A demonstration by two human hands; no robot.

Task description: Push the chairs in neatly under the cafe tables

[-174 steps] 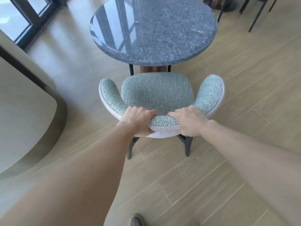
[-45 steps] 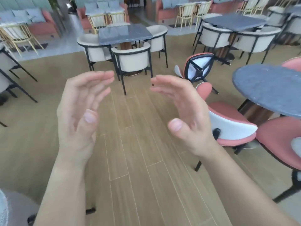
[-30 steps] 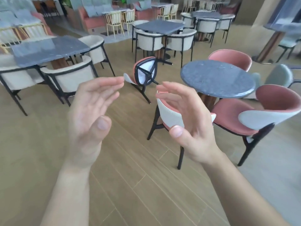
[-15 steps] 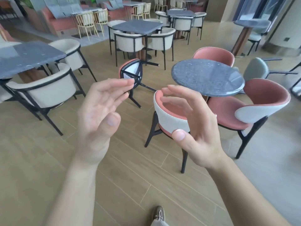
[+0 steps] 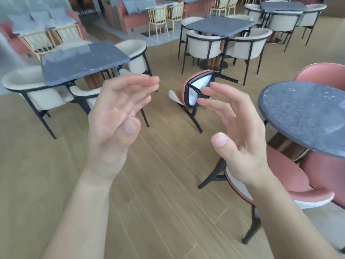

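My left hand (image 5: pixel 115 124) and my right hand (image 5: pixel 235 139) are raised in front of me, palms facing each other, fingers apart, holding nothing. A pink chair (image 5: pixel 291 180) with a white back stands just under my right hand, at the round dark stone table (image 5: pixel 306 116) on the right. Another pink chair (image 5: pixel 192 92) lies tipped on its side on the floor beyond my hands, legs pointing right. A third pink chair (image 5: pixel 324 73) shows behind the round table.
A square dark table (image 5: pixel 82 60) with cream armchairs (image 5: pixel 39 92) stands at the left. More cream chairs (image 5: pixel 205 45) ring a second square table (image 5: pixel 218 25) at the back. Open wooden floor (image 5: pixel 158 202) lies below my arms.
I let go of the green chair and turned away from it. In the last half second the view swung left and closer, so the round table and pink chair slid to the right edge.
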